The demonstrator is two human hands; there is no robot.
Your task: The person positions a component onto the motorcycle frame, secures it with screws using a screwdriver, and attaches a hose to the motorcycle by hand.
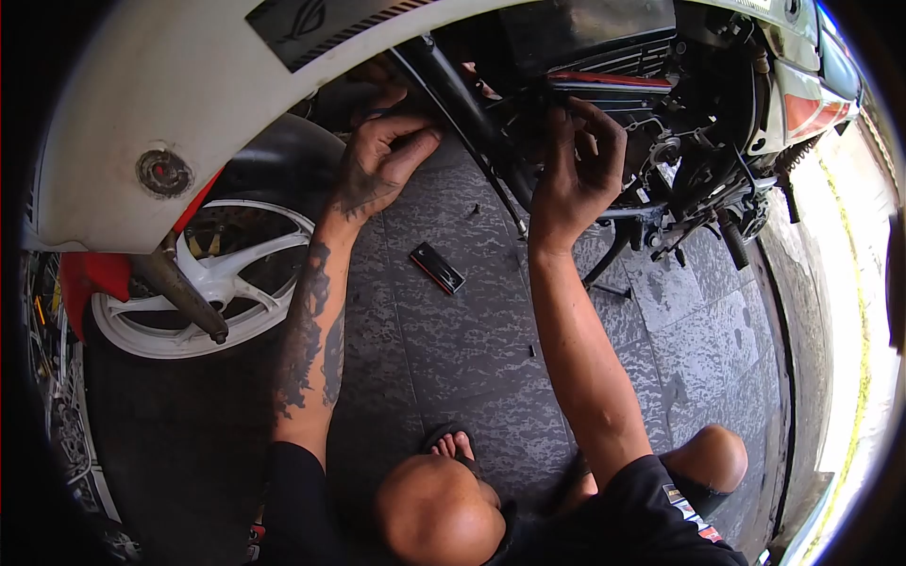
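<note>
A motorcycle with a white fairing [142,85] fills the upper part of the view. My left hand [387,160] is raised under the fairing, left of a black frame tube [462,108], with its fingers curled in. What it grips, if anything, is hidden. My right hand [580,174] reaches up to the right of that tube, beside the engine area. Its thumb and fingers come together at a dark part I cannot make out. Just above its fingertips runs a long red and silver strip [609,82].
A small dark rectangular case [437,268] with a red edge lies on the grey tiles [472,330]. Small dark pieces [476,208] lie around it. The white front wheel [208,283] stands at left, the footpeg [731,241] at right. My knee [439,509] is below.
</note>
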